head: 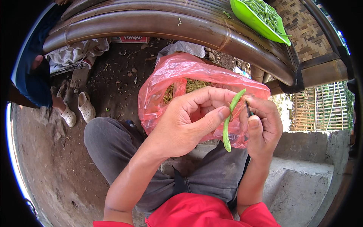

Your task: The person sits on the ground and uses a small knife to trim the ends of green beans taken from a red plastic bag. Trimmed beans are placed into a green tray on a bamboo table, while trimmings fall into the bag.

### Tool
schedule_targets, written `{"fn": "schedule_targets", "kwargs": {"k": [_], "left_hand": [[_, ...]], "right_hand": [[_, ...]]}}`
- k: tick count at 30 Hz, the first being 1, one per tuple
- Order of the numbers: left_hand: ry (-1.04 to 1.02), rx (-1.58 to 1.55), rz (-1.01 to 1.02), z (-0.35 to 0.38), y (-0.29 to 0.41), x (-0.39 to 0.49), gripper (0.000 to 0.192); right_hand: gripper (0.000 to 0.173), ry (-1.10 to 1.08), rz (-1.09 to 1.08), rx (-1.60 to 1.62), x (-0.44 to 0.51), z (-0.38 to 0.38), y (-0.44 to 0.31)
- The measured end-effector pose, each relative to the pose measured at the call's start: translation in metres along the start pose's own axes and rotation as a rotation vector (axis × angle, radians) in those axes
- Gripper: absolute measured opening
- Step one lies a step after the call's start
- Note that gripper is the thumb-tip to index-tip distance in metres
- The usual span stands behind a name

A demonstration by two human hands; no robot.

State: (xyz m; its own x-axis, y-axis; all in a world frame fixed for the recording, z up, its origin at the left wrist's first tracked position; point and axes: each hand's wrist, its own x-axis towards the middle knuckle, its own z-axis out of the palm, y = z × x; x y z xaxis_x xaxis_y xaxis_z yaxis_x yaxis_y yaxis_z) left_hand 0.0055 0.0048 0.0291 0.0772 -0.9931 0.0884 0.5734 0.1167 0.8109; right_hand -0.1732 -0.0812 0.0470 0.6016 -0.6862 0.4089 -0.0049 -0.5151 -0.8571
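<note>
A green bean pod (226, 134) hangs between the thumb and fingers of my left hand (190, 122), its lower end pointing down toward my lap. My right hand (263, 124) is closed around a small dark blade (248, 109), probably a knife, with a bit of green showing by the fingers; most of it is hidden. The blade is close to the upper part of the pod, and I cannot tell whether they touch. Below both hands a translucent red plastic bag (149, 105) gapes, with yellow-green plant scraps (195, 85) inside.
A bamboo bench (141, 24) crosses the top, bearing a bright green tray (249, 21) of bean pods (263, 14). At left sits another person (37, 79), near pale perforated clogs (86, 107). A concrete ledge (303, 181) is at my right.
</note>
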Motion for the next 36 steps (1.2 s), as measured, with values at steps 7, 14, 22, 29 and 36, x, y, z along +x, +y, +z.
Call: {"fn": "schedule_targets", "kwargs": {"k": [7, 14, 22, 29, 36], "left_hand": [[-0.057, -0.072, -0.080, -0.004, 0.008, -0.003, 0.029], [-0.004, 0.025, -0.100, 0.000, 0.007, -0.004, 0.030], [0.005, 0.012, 0.161, -0.008, -0.004, 0.002, 0.016], [0.053, 0.458, 0.537, -0.011, -0.009, 0.006, 0.019], [0.072, 0.582, 0.793, -0.009, -0.013, 0.010, 0.028]], "right_hand": [[0.031, 0.076, -0.036, 0.007, 0.021, -0.015, 0.004], [0.030, 0.324, 0.048, -0.041, 0.041, -0.037, 0.010], [0.045, 0.219, 0.463, 0.044, 0.017, -0.022, 0.005], [0.057, 0.001, 0.405, 0.585, -0.009, 0.001, -0.021], [0.051, 0.092, 0.365, 0.495, -0.006, 0.011, -0.030]]}}
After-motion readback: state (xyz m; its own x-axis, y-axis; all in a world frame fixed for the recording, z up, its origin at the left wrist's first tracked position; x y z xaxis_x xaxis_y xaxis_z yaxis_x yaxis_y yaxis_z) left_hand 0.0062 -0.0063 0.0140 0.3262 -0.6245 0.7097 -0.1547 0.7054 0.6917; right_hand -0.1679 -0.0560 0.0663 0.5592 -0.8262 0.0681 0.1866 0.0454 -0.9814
